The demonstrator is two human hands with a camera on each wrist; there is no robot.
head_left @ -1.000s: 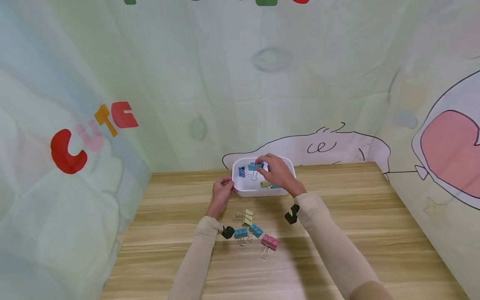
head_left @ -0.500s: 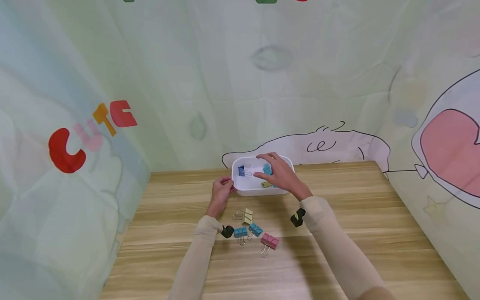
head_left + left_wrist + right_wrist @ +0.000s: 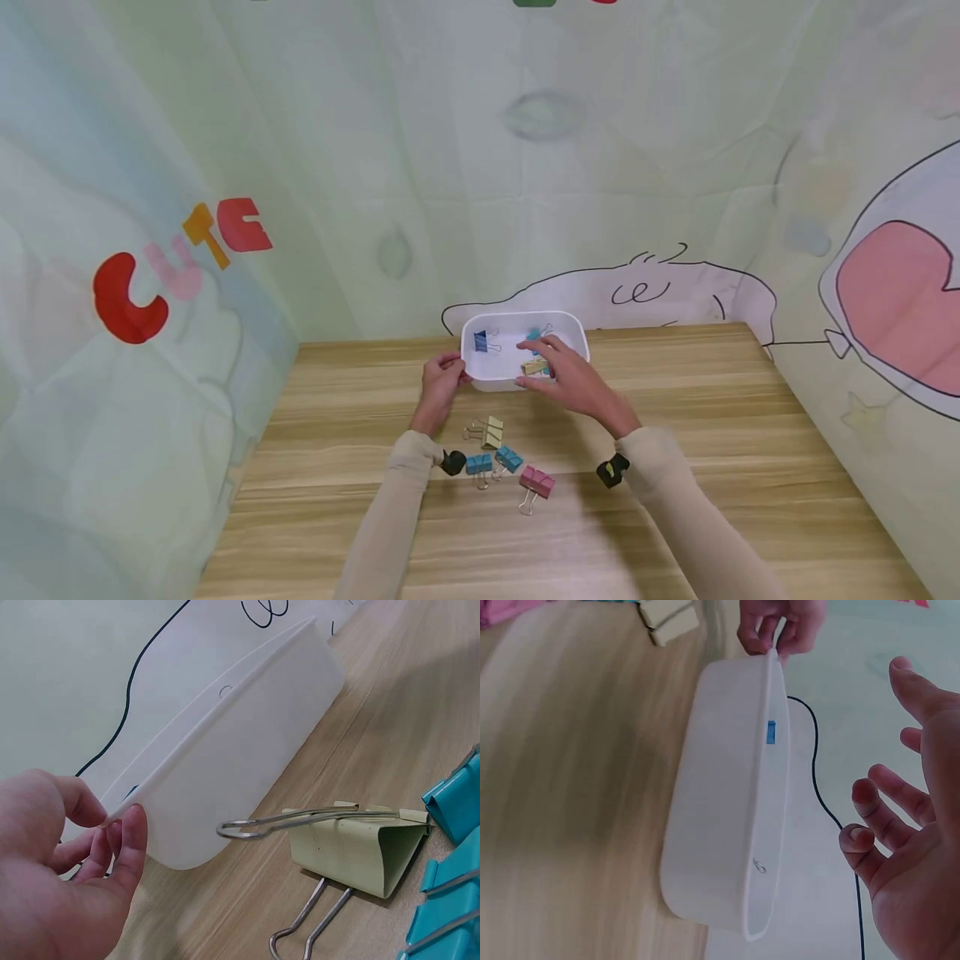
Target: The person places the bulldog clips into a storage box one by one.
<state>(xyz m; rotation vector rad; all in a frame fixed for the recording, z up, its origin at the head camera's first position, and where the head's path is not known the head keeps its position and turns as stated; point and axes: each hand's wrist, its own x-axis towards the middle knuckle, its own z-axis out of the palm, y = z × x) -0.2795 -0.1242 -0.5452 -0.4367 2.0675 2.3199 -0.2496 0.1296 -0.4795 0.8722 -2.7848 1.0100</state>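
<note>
My left hand [image 3: 442,379] pinches the left rim of a white plastic box [image 3: 217,765] between thumb and fingers. Over the box's front right part, my right hand [image 3: 576,379] has its fingers spread and holds nothing; the right wrist view shows the same bare palm. Inside lie a dark blue binder clip [image 3: 481,341] at the left, a teal binder clip [image 3: 534,334] at the back and a yellow binder clip [image 3: 533,367] near the front. Another teal piece beside the yellow one is partly hidden by the right hand.
On the wooden table [image 3: 360,517], in front of the box, lie a pale yellow binder clip [image 3: 492,432], two teal binder clips [image 3: 478,464] and a pink binder clip [image 3: 537,481]. A printed cloth backdrop [image 3: 450,167] rises right behind the box.
My right hand has let go of a teal binder clip, which now lies in the box, and has moved back toward the front right rim. The left hand stays at the rim.
</note>
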